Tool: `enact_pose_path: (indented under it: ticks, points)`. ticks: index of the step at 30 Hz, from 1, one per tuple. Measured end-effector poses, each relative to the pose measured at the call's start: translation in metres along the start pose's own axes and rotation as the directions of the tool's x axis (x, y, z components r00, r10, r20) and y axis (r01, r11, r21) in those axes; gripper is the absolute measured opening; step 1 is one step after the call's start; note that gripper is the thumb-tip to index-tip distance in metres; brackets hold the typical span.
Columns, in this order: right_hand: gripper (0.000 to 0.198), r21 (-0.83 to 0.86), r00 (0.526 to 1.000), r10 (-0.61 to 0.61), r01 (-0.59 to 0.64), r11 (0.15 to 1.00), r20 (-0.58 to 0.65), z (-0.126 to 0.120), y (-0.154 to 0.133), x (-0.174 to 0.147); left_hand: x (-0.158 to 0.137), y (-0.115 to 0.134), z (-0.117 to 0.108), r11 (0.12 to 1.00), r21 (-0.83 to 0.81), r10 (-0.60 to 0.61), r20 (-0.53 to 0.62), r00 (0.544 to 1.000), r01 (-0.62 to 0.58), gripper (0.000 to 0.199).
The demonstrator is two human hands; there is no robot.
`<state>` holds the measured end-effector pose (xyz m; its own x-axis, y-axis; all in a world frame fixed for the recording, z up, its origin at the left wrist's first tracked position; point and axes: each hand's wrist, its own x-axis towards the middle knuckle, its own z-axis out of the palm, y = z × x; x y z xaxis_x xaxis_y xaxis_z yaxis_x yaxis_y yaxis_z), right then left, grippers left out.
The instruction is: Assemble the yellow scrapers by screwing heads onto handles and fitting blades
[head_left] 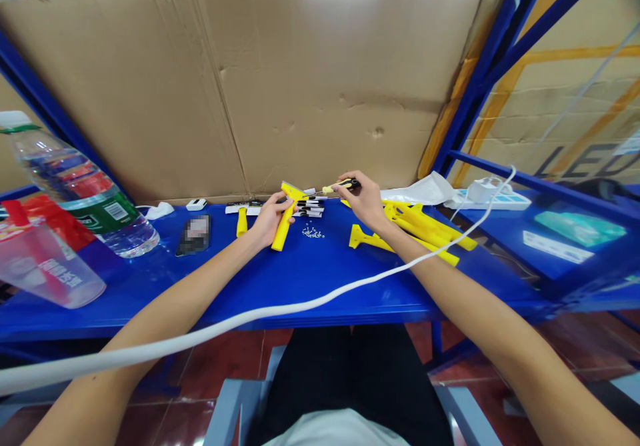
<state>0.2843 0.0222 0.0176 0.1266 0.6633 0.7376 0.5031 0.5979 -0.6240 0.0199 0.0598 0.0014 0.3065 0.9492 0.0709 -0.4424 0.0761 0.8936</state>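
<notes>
My left hand (270, 219) is closed round a yellow scraper (284, 227), its wide head up and its handle pointing down toward me. In my right hand (364, 201) is a screwdriver (330, 189) with a yellow and black handle; its shaft points left at the scraper's head. Whether the tip touches a screw is too small to tell. Below, between my hands, several small screws (313, 233) lie scattered on the blue table (310, 279). Behind them are several black and white blade pieces (315, 207). Another yellow scraper (242, 222) rests left of my left hand.
Several yellow scraper handles (425, 226) are piled under my right forearm. A phone (194, 235), a large water bottle (95, 193) and a plastic cup (55, 266) stand or lie at left. A white cable (300, 307) crosses in front of my forearms. Cardboard (320, 86) walls the back.
</notes>
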Motion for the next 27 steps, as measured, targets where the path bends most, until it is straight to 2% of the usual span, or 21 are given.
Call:
enact_pose_path:
  ticks: [4, 8, 10, 13, 18, 21, 27]
  points:
    - [0.039, -0.004, 1.0, 0.015, -0.015, 1.0, 0.005, -0.001, -0.001, -0.001, -0.002, 0.0, 0.001, 1.0, -0.001, 0.018, 0.021, 1.0, -0.018, 0.041]
    - [0.033, -0.02, 0.997, -0.073, 0.073, 0.997, 0.004, -0.002, -0.002, -0.001, -0.003, 0.0, 0.002, 0.999, -0.01, 0.037, 0.035, 0.999, -0.036, 0.039]
    - [0.035, 0.032, 0.992, -0.117, 0.115, 0.993, 0.047, -0.002, -0.002, -0.001, -0.004, 0.001, 0.001, 0.999, -0.016, 0.044, 0.036, 0.998, -0.044, 0.039]
    - [0.035, 0.11, 0.991, -0.097, 0.086, 0.99, 0.097, -0.001, -0.002, -0.002, -0.005, 0.003, 0.001, 0.999, -0.018, 0.051, 0.038, 0.998, -0.051, 0.039]
    - [0.027, -0.025, 0.993, -0.111, 0.112, 0.993, 0.047, -0.003, -0.008, -0.002, -0.006, 0.003, 0.002, 0.998, -0.026, 0.055, 0.043, 0.998, -0.053, 0.04]
    - [0.025, -0.052, 0.99, -0.127, 0.13, 0.99, 0.053, -0.004, -0.013, -0.004, -0.005, 0.0, 0.002, 0.998, -0.031, 0.05, 0.037, 0.998, -0.049, 0.04]
    - [0.03, 0.056, 0.972, -0.182, 0.176, 0.983, 0.146, 0.0, -0.012, -0.008, -0.003, -0.003, -0.003, 0.998, -0.05, 0.038, 0.01, 0.999, -0.037, 0.041]
